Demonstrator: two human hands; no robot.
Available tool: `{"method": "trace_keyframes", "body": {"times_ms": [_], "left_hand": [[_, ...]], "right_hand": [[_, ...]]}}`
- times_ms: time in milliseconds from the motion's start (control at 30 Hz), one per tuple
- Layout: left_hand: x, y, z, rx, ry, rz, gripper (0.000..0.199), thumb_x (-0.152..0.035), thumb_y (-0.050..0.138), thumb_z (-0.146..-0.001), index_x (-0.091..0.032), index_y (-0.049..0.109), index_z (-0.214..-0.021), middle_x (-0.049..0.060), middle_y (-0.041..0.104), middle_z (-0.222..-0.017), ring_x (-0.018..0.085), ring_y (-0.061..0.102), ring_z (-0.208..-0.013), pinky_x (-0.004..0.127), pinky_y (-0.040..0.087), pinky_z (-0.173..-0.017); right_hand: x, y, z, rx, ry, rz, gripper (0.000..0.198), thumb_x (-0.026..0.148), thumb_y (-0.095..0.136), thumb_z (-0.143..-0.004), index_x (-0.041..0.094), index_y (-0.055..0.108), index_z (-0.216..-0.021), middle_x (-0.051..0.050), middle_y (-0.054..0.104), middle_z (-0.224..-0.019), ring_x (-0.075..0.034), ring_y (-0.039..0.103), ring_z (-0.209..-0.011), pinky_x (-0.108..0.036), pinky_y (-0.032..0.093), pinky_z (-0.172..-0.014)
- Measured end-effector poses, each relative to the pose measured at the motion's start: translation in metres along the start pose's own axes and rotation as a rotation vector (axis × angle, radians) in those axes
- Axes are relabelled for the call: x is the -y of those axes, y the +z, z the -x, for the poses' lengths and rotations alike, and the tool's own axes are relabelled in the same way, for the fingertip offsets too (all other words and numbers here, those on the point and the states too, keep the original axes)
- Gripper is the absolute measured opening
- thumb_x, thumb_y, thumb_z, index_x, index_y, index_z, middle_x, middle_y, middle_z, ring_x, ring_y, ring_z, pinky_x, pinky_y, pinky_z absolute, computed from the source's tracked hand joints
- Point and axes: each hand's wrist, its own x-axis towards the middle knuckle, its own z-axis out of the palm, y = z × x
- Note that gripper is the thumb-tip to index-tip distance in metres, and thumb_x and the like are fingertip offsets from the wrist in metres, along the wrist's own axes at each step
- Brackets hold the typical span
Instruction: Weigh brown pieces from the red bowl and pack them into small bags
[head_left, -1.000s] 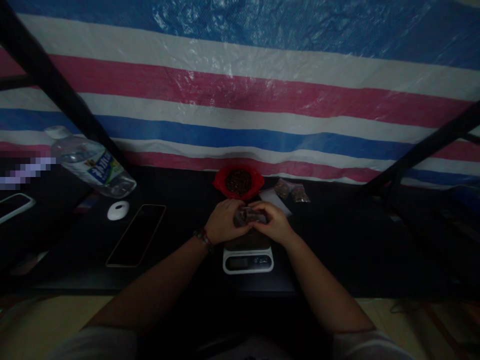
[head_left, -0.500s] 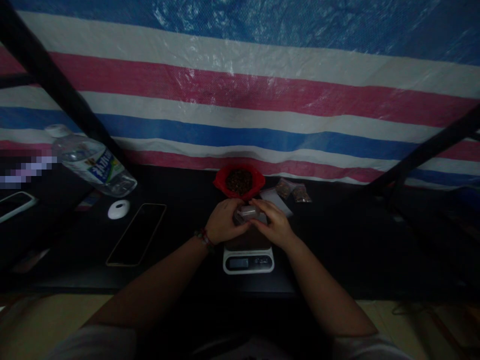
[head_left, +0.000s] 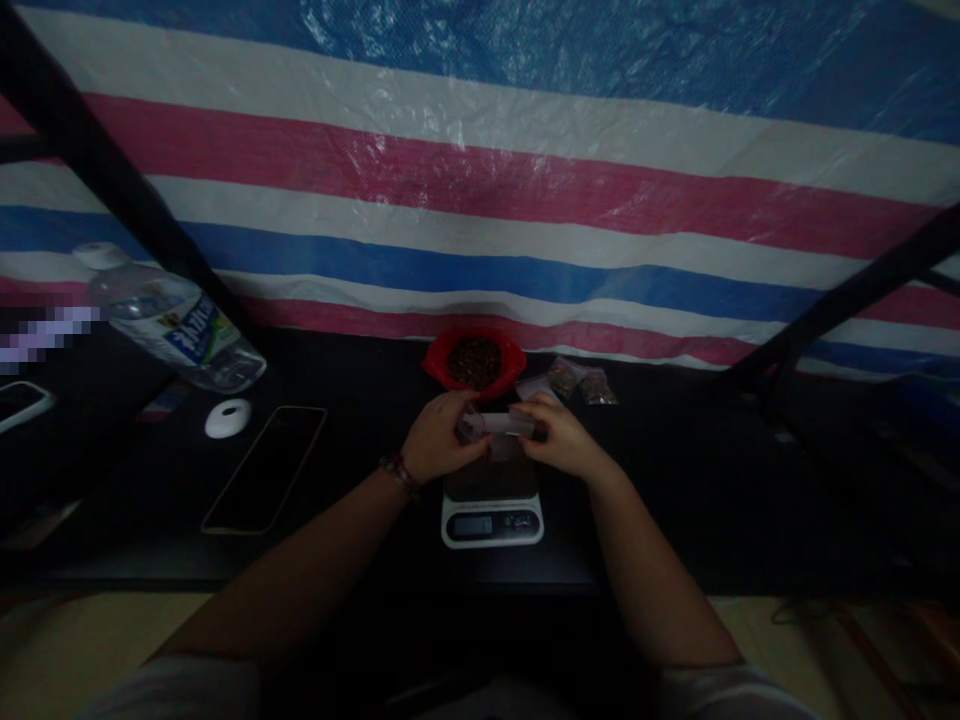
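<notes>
My left hand and my right hand grip opposite sides of a small clear plastic bag. The fingers of both are closed on its edges, and the bag is stretched between them. Beneath it is a kitchen scale with a white front and a small display; the bag and hands partly cover its dark weighing plate. Just beyond the hands stands a red bowl with small dark brown pieces inside. Right of the bowl lie two small filled zip bags, beside flat pale bags partly hidden by my right hand.
On the left of the black table are a phone, a white rounded object and a tilted clear bottle. Another phone sits at the far left. Behind hangs a striped plastic sheet, flanked by dark slanted bars.
My hands have moved apart, drawing the bag out wider between them. My right hand covers more of the flat pale bags. The whole view has shifted slightly.
</notes>
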Motion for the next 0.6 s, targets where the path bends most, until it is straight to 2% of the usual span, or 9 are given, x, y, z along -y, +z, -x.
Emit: {"method": "trace_keyframes", "body": {"times_ms": [100,167,267,400,500,600], "left_hand": [[0.004,-0.001,-0.001,0.018,-0.021,-0.02,0.056,-0.032,0.066,-0.071,-0.016,0.048,-0.121,0.01,0.062,-0.105,0.026,0.059,-0.101,0.041,0.048,-0.088],[0.005,-0.001,-0.001,0.032,-0.036,-0.033,0.057,-0.032,0.065,-0.071,-0.016,0.047,-0.123,0.01,0.061,-0.108,0.027,0.058,-0.103,0.042,0.048,-0.089],[0.004,0.001,-0.001,0.066,-0.02,-0.037,0.058,-0.036,0.065,-0.072,-0.017,0.048,-0.124,0.01,0.061,-0.108,0.027,0.058,-0.104,0.042,0.046,-0.091],[-0.001,0.005,-0.001,0.105,0.015,-0.065,0.055,-0.035,0.066,-0.072,-0.017,0.05,-0.121,0.009,0.062,-0.108,0.027,0.058,-0.102,0.042,0.045,-0.092],[-0.002,0.007,-0.002,0.101,0.005,-0.083,0.053,-0.033,0.066,-0.071,-0.016,0.052,-0.119,0.009,0.062,-0.107,0.027,0.057,-0.101,0.042,0.045,-0.092],[0.0,0.009,-0.001,0.101,-0.01,-0.084,0.052,-0.034,0.066,-0.072,-0.016,0.052,-0.119,0.009,0.062,-0.107,0.026,0.057,-0.1,0.042,0.046,-0.09]], "right_hand": [[-0.011,-0.009,0.0,-0.034,-0.04,-0.04,0.025,0.012,0.055,-0.076,0.02,0.068,-0.096,-0.004,0.059,-0.09,-0.016,0.058,-0.084,-0.032,0.05,-0.076],[-0.017,-0.009,0.0,-0.054,-0.057,-0.056,0.022,0.013,0.054,-0.077,0.02,0.068,-0.092,-0.004,0.06,-0.091,-0.016,0.059,-0.085,-0.031,0.05,-0.076],[-0.021,0.001,-0.002,-0.052,-0.002,-0.005,0.027,0.011,0.055,-0.076,0.02,0.067,-0.099,-0.005,0.061,-0.093,-0.016,0.059,-0.084,-0.031,0.05,-0.075],[-0.018,0.016,-0.005,-0.087,0.037,0.102,0.032,0.009,0.05,-0.077,0.018,0.066,-0.104,-0.007,0.061,-0.095,-0.018,0.058,-0.091,-0.037,0.048,-0.085],[-0.012,0.014,-0.005,-0.156,0.036,0.109,0.029,0.013,0.049,-0.082,0.019,0.065,-0.105,-0.008,0.062,-0.097,-0.019,0.057,-0.095,-0.039,0.046,-0.088],[-0.002,0.006,-0.003,-0.105,-0.017,0.073,0.031,0.025,0.06,-0.082,0.02,0.061,-0.112,-0.008,0.061,-0.107,-0.021,0.055,-0.103,-0.041,0.044,-0.092]]}}
